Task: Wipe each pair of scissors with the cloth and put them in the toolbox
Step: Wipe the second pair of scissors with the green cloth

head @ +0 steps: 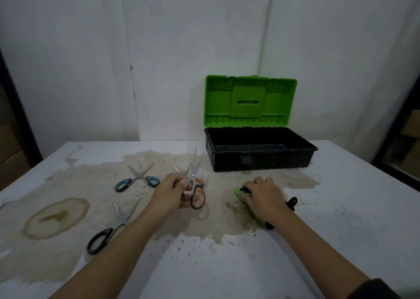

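Holding the orange-handled scissors (197,190) blades-up, the left hand (169,192) grips closed; at three o'clock the right hand (264,197) presses the green cloth (241,193) — gather it first, then wipe away from the edges.

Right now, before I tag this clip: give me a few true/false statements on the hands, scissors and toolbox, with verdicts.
1. The toolbox lid stands open. True.
2. The left hand holds the orange-handled scissors. True.
3. The right hand is lifted clear of the cloth. False: it rests on the green cloth, on the table.
4. Scissors already lie in the toolbox. False: no scissors show in the visible part of the box.
5. The blue-handled scissors and the black-handled scissors lie on the table. True.
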`<state>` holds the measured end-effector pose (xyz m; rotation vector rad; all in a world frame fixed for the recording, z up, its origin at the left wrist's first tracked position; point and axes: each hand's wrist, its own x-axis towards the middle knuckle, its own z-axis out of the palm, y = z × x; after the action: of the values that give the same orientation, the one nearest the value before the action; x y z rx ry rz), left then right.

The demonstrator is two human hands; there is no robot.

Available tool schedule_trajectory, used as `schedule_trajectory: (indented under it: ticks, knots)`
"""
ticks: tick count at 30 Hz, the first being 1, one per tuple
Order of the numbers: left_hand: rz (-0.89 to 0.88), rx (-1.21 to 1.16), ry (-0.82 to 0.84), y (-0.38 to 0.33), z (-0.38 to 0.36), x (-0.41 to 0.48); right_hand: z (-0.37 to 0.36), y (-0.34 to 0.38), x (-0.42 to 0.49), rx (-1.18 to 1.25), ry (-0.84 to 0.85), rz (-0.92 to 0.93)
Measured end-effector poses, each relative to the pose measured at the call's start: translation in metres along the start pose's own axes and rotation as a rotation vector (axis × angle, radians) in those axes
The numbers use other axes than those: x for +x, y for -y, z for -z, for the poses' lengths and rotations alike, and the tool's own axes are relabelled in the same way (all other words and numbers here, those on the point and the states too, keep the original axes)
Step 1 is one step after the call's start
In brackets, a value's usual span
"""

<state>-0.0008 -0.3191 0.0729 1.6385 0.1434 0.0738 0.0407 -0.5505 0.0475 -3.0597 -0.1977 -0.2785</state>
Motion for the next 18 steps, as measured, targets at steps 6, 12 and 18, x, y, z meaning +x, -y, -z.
schedule_trajectory:
  ticks: [6,12,18]
  knots:
    - [0.073,-0.149,-0.025,-0.02,-0.034,0.015,0.036,0.022,-0.002,0.541,-0.217,0.068]
    - [0.021,-0.187,0.09,-0.047,-0.076,0.029,0.062,0.024,0.017,1.084,-0.001,-0.082]
    - [-0.074,-0.083,0.079,-0.057,-0.093,0.061,0.068,-0.013,0.049,1.181,-0.095,-0.222]
